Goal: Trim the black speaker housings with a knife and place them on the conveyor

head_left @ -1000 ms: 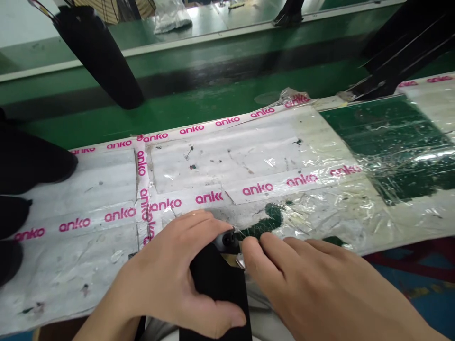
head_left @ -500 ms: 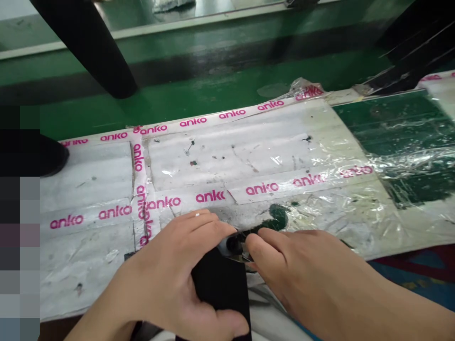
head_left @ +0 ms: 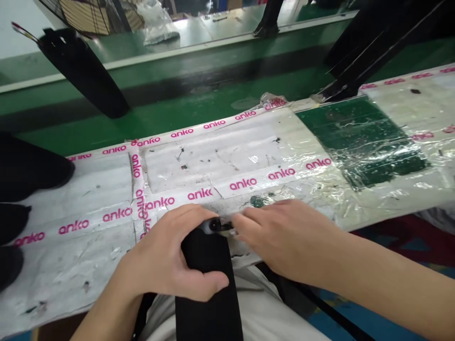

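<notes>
My left hand (head_left: pixel 177 258) is wrapped round a long black piece (head_left: pixel 209 289), which runs from the table edge down over my lap. Its upper end carries a grey rounded cap (head_left: pixel 209 226) with a dark round hole. The left thumb lies across the black surface and the fingers reach over the far side. Just right of the cap, my right hand (head_left: pixel 280 232) is closed in a pinch. A small dark and shiny bit shows between its fingertips and the cap, too small to name; the fingers hide the rest.
The worktable (head_left: pixel 216 163) is covered in white sheet and clear film with pink-lettered tape. Several black rounded pieces (head_left: pixel 31 166) lie at the left. A black tube (head_left: pixel 85 71) with wires at its top lies across the green surface (head_left: pixel 199 102). More dark pieces (head_left: pixel 377 52) lean at the upper right.
The view has shifted, showing more of the right side and the far bench. Both hands remain at the capped end, and the right fingertips still pinch beside it.
</notes>
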`<control>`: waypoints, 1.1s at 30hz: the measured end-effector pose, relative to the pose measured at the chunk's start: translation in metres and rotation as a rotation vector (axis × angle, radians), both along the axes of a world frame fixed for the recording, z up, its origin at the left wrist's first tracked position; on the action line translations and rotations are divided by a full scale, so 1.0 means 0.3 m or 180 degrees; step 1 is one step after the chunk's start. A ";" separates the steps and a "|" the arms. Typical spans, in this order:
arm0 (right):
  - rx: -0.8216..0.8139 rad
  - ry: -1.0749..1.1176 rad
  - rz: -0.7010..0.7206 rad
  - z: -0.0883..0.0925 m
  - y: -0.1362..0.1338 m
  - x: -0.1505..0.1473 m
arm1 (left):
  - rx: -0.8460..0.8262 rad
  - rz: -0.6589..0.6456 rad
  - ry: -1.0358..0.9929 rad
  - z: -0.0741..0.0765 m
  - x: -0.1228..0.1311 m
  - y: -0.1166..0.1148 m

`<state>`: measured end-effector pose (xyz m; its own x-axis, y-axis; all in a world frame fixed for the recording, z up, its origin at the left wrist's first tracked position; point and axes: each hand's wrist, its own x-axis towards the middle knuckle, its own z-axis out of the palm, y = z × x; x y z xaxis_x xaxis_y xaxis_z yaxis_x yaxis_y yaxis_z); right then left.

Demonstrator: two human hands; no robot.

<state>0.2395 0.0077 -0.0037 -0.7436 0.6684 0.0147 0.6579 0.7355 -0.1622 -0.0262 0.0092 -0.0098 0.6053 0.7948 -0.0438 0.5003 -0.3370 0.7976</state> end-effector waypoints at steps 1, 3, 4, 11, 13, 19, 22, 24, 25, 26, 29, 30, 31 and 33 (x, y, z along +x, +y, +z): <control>0.0105 0.0039 -0.0119 0.003 -0.005 0.030 | -0.0016 0.0049 -0.0019 -0.001 -0.006 0.000; 0.0281 0.0173 -0.0442 0.006 -0.024 0.087 | -0.0047 0.0090 -0.0080 -0.005 -0.021 0.000; 0.0311 0.0300 -0.0600 0.005 -0.042 0.106 | -0.0091 0.0080 -0.0111 -0.006 -0.028 0.000; -0.1692 0.2312 -0.1842 -0.044 -0.272 -0.052 | -0.0050 0.0300 0.0069 0.005 0.009 -0.029; -0.2466 0.3061 -0.2336 -0.057 -0.317 -0.123 | 0.0410 0.0641 0.0032 -0.002 0.046 -0.055; -0.3521 0.3661 -0.3571 -0.064 -0.304 -0.137 | 0.1193 0.0947 -0.0231 -0.025 0.055 -0.112; -0.3638 0.3903 -0.3660 -0.073 -0.292 -0.099 | 0.0447 0.0656 -0.0053 -0.029 -0.002 -0.126; -0.3736 0.3981 -0.3600 -0.084 -0.294 -0.083 | -0.0103 0.0588 -0.0196 -0.039 -0.026 -0.133; -0.3785 0.4011 -0.3559 -0.090 -0.296 -0.077 | -0.0289 0.0603 -0.0321 -0.046 -0.030 -0.135; -0.3828 0.4038 -0.3533 -0.096 -0.299 -0.073 | -0.0428 0.0636 -0.0447 -0.052 -0.028 -0.137; -0.3938 0.4111 -0.3454 -0.113 -0.304 -0.063 | -0.0701 0.0822 -0.0750 -0.067 -0.010 -0.138; -0.3975 0.4143 -0.3425 -0.118 -0.305 -0.058 | -0.0791 0.0862 -0.0830 -0.069 -0.003 -0.136; -0.4014 0.4175 -0.3401 -0.121 -0.305 -0.054 | -0.0890 0.0886 -0.0914 -0.071 0.001 -0.135; -0.4097 0.4238 -0.3371 -0.125 -0.306 -0.043 | -0.1133 0.0934 -0.1120 -0.075 0.006 -0.133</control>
